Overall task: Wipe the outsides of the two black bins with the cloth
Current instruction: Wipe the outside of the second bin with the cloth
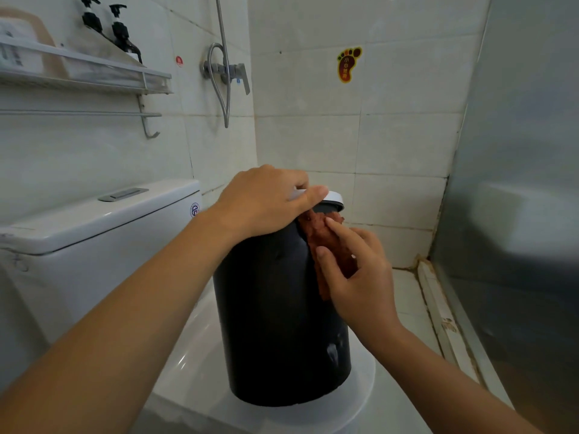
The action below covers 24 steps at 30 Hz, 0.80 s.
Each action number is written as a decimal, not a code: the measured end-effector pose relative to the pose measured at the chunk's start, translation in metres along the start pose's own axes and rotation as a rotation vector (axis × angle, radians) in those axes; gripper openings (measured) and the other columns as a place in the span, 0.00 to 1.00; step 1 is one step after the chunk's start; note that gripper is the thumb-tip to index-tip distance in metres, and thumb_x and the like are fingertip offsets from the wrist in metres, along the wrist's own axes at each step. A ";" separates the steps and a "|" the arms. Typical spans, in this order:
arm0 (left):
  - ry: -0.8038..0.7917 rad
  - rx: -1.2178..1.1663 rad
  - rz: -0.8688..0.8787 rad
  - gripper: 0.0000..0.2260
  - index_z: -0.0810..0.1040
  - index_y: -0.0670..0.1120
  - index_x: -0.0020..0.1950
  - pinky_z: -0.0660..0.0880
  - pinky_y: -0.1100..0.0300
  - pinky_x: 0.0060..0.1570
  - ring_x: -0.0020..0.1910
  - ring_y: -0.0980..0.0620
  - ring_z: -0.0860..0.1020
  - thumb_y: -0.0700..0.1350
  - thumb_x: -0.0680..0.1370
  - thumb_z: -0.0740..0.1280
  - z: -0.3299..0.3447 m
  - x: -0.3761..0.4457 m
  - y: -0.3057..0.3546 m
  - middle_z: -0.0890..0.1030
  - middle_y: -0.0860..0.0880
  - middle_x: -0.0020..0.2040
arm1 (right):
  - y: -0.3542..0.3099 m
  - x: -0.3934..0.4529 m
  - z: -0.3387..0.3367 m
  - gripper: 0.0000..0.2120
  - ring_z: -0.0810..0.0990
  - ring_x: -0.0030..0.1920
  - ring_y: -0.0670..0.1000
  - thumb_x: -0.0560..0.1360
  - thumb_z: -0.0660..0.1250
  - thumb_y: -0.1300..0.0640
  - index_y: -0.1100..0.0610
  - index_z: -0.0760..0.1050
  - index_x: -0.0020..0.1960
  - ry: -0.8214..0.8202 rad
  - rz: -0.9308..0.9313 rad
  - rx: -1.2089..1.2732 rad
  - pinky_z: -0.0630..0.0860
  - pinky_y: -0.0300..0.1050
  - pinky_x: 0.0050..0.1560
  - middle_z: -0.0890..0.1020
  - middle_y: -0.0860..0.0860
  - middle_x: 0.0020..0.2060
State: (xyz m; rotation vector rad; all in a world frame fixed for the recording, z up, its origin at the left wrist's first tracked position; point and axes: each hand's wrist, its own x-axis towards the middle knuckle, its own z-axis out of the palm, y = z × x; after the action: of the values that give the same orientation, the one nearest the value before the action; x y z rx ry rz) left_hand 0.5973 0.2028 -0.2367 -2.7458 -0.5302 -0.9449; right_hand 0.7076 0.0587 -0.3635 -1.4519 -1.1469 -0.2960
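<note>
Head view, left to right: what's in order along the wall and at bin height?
Wall: shelf → shower tap → foot sticker. Lower: cistern → left hand → cloth → right hand → glass door. The bin sits under both hands.

The bin [275, 308] is black, round and tall, with a white rim at its top. It stands upright on the closed toilet lid [194, 355]. The cloth [326, 242] is reddish-brown, crumpled, and lies against the bin's upper right side, just under the rim.
</note>
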 end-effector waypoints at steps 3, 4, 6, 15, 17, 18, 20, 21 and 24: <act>0.000 -0.021 0.001 0.24 0.73 0.51 0.36 0.66 0.57 0.33 0.34 0.54 0.74 0.66 0.82 0.54 0.004 0.003 -0.005 0.75 0.55 0.33 | 0.005 0.004 -0.002 0.18 0.79 0.57 0.42 0.79 0.70 0.54 0.46 0.77 0.69 0.040 0.095 0.066 0.80 0.42 0.58 0.80 0.43 0.58; 0.002 -0.045 0.003 0.25 0.73 0.51 0.35 0.67 0.56 0.34 0.34 0.54 0.74 0.66 0.82 0.54 0.004 0.003 -0.009 0.75 0.54 0.32 | 0.008 0.006 -0.004 0.16 0.81 0.55 0.44 0.80 0.70 0.54 0.45 0.78 0.66 0.051 0.159 0.137 0.82 0.46 0.56 0.82 0.42 0.55; 0.013 -0.091 0.002 0.25 0.73 0.50 0.35 0.70 0.55 0.35 0.32 0.53 0.75 0.66 0.81 0.54 0.004 0.000 -0.018 0.75 0.53 0.31 | 0.012 0.011 -0.009 0.13 0.86 0.48 0.48 0.80 0.70 0.56 0.42 0.79 0.61 0.105 0.291 0.358 0.85 0.46 0.45 0.85 0.44 0.48; -0.180 -0.231 -0.086 0.19 0.70 0.51 0.36 0.64 0.55 0.37 0.36 0.52 0.73 0.55 0.85 0.56 -0.008 0.002 -0.039 0.75 0.52 0.35 | 0.016 0.016 -0.018 0.13 0.84 0.51 0.44 0.78 0.71 0.52 0.44 0.78 0.62 0.115 0.211 0.304 0.83 0.38 0.46 0.84 0.41 0.51; -0.206 -0.253 -0.112 0.18 0.70 0.49 0.37 0.65 0.54 0.37 0.37 0.50 0.74 0.52 0.85 0.56 -0.013 0.003 -0.038 0.76 0.51 0.36 | 0.013 0.011 -0.013 0.13 0.83 0.51 0.43 0.78 0.72 0.54 0.42 0.78 0.61 0.082 0.188 0.277 0.83 0.37 0.47 0.84 0.39 0.50; -0.206 -0.249 -0.119 0.18 0.71 0.49 0.37 0.66 0.53 0.38 0.38 0.49 0.75 0.52 0.84 0.56 -0.013 0.003 -0.036 0.76 0.50 0.37 | 0.012 0.008 -0.011 0.14 0.83 0.52 0.42 0.78 0.72 0.54 0.42 0.79 0.62 0.069 0.181 0.264 0.83 0.37 0.48 0.84 0.39 0.51; -0.188 -0.191 -0.116 0.19 0.72 0.49 0.37 0.69 0.52 0.39 0.39 0.48 0.76 0.55 0.84 0.55 -0.010 0.002 -0.031 0.77 0.51 0.37 | 0.011 0.005 -0.007 0.15 0.82 0.53 0.42 0.78 0.72 0.54 0.46 0.80 0.64 0.046 0.179 0.243 0.83 0.40 0.53 0.84 0.39 0.53; -0.168 -0.139 -0.107 0.21 0.73 0.49 0.37 0.70 0.53 0.39 0.38 0.49 0.76 0.59 0.84 0.55 -0.007 0.001 -0.028 0.78 0.51 0.36 | 0.010 0.003 -0.005 0.17 0.82 0.54 0.42 0.78 0.72 0.54 0.47 0.80 0.66 0.038 0.179 0.232 0.83 0.43 0.55 0.84 0.40 0.54; -0.058 -0.012 -0.077 0.27 0.72 0.48 0.34 0.68 0.54 0.35 0.33 0.51 0.74 0.67 0.82 0.54 0.001 0.000 -0.025 0.75 0.52 0.32 | 0.008 -0.001 -0.001 0.19 0.80 0.58 0.45 0.78 0.72 0.55 0.48 0.79 0.68 0.024 0.126 0.185 0.82 0.49 0.59 0.83 0.43 0.57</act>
State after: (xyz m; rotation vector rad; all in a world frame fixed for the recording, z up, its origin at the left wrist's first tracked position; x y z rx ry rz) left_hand 0.5885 0.2257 -0.2362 -2.7891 -0.6460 -0.8905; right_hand 0.7138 0.0594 -0.3688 -1.3469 -1.0309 -0.1164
